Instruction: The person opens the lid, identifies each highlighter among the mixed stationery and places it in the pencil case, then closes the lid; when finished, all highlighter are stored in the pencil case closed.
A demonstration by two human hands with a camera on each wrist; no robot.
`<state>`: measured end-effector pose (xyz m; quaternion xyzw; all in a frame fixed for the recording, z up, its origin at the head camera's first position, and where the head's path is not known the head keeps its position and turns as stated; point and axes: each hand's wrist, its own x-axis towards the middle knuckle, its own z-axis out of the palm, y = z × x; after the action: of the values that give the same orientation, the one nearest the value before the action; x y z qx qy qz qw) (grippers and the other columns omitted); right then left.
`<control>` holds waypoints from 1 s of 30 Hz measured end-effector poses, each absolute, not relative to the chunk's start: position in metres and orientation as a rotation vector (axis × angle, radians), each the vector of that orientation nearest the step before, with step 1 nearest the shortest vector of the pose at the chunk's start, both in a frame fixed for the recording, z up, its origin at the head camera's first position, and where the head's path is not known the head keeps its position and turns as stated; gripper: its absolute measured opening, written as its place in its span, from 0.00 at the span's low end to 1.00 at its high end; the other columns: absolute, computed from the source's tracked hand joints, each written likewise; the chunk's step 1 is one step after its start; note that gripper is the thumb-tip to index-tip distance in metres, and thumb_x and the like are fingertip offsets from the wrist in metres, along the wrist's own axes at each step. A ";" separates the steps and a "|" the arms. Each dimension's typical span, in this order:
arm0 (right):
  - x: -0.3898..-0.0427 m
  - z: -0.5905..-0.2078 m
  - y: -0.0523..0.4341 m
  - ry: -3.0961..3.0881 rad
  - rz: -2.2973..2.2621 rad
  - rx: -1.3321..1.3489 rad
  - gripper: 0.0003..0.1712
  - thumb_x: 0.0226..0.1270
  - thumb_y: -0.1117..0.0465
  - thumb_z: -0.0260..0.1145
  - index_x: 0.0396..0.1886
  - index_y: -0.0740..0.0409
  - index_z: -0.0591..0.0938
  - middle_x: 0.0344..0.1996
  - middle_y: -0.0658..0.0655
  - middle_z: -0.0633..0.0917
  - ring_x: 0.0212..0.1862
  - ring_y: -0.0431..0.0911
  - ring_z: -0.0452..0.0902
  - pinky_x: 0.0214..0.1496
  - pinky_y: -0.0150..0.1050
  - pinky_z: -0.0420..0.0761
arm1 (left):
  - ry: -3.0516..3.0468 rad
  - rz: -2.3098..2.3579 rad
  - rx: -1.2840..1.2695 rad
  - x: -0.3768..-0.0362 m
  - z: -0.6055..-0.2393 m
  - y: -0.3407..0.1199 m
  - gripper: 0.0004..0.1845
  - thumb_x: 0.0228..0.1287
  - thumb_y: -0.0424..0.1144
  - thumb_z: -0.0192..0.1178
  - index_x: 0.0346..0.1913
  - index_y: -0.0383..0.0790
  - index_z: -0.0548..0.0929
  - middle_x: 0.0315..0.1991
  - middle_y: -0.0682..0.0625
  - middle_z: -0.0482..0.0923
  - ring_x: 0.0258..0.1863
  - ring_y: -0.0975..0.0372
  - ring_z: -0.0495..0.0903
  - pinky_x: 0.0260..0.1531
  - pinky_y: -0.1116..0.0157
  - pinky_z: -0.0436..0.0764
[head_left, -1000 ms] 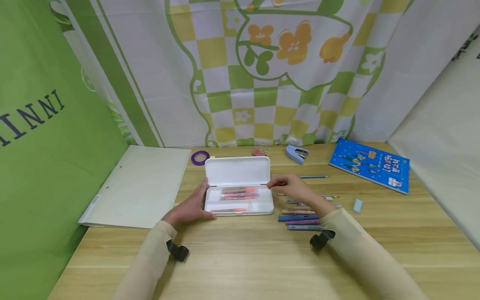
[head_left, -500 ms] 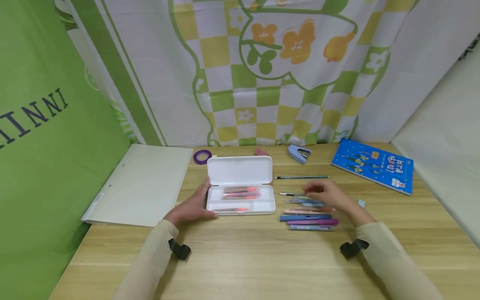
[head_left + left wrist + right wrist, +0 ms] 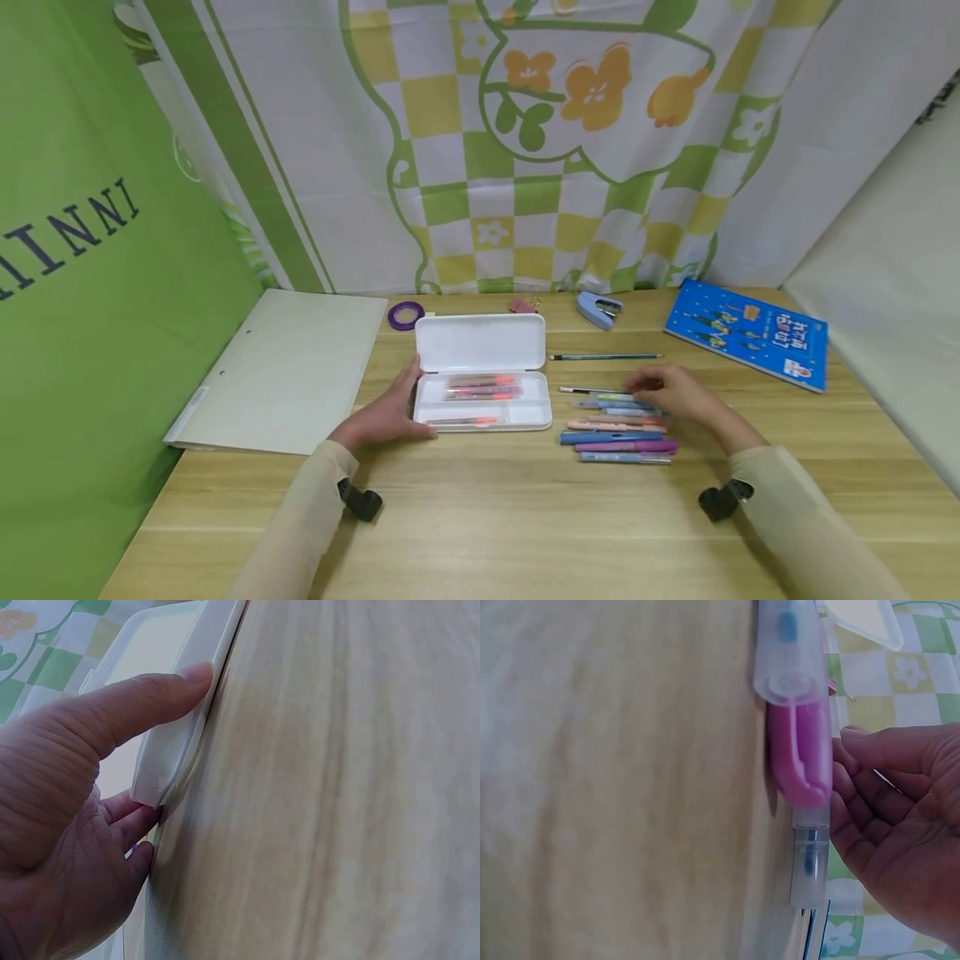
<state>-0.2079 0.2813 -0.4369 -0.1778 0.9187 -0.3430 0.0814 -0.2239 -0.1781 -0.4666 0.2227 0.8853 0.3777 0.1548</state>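
A white pencil case (image 3: 482, 343) stands with its lid raised, several orange- and pink-tipped pens (image 3: 483, 389) lying in its compartments. My left hand (image 3: 386, 412) grips the left end, thumb along the front edge and fingers at the far side; the left wrist view shows the thumb (image 3: 150, 701) pressed on the case wall. To the right, my right hand (image 3: 678, 396) pinches the right part of a dark pencil (image 3: 596, 390) with a white end, its tip hidden by the fingers. Just nearer lie several pens, including a purple one (image 3: 626, 447) and a blue one (image 3: 611, 437).
Behind the pencil lies another, green pencil (image 3: 606, 357). Along the back are a purple tape roll (image 3: 406, 316), a pink binder clip (image 3: 523, 306) and a light-blue stapler (image 3: 598, 309). A pale folder (image 3: 292, 367) lies left, a blue book (image 3: 750, 333) right.
My right hand has moved from the right side of the pencil case over to the pencil, then slid further right along it. The left hand stays on the case.
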 end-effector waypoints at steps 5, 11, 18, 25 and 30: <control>-0.210 -0.438 0.281 2.743 -0.978 -0.569 0.10 0.60 0.73 0.63 0.42 0.69 0.83 0.35 0.58 0.84 0.40 0.49 0.78 0.43 0.41 0.79 | 2.541 1.065 0.635 -0.224 -0.467 -0.178 0.70 0.45 0.48 0.75 0.72 0.34 0.27 0.72 0.35 0.47 0.72 0.47 0.47 0.69 0.51 0.49; -0.212 -0.440 0.281 2.754 -0.962 -0.602 0.10 0.59 0.74 0.63 0.41 0.68 0.83 0.35 0.58 0.85 0.40 0.50 0.79 0.43 0.42 0.80 | 2.534 1.089 0.631 -0.223 -0.465 -0.178 0.70 0.44 0.47 0.75 0.73 0.33 0.28 0.72 0.35 0.47 0.72 0.47 0.47 0.69 0.52 0.48; -0.214 -0.440 0.278 2.756 -0.924 -0.620 0.09 0.60 0.73 0.63 0.40 0.65 0.84 0.35 0.57 0.85 0.40 0.49 0.79 0.42 0.42 0.79 | 2.533 1.093 0.640 -0.223 -0.465 -0.177 0.70 0.44 0.48 0.75 0.73 0.33 0.28 0.71 0.35 0.49 0.71 0.48 0.48 0.69 0.51 0.49; -0.217 -0.437 0.278 2.733 -1.005 -0.534 0.08 0.63 0.70 0.63 0.40 0.63 0.85 0.36 0.56 0.85 0.40 0.47 0.77 0.41 0.40 0.79 | 2.535 1.083 0.648 -0.225 -0.468 -0.177 0.70 0.44 0.48 0.75 0.73 0.33 0.28 0.71 0.35 0.48 0.71 0.48 0.48 0.69 0.52 0.49; -0.221 -0.426 0.266 2.652 -1.148 -0.481 0.09 0.65 0.66 0.63 0.43 0.63 0.85 0.39 0.57 0.85 0.41 0.46 0.78 0.43 0.39 0.79 | 2.539 1.081 0.640 -0.224 -0.467 -0.179 0.70 0.44 0.48 0.76 0.72 0.33 0.28 0.72 0.34 0.45 0.72 0.48 0.46 0.69 0.52 0.48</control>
<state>-0.2210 0.2656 -0.4265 -0.1633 0.9002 -0.3896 0.1059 -0.2243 -0.1786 -0.4670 0.2234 0.8856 0.3772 0.1537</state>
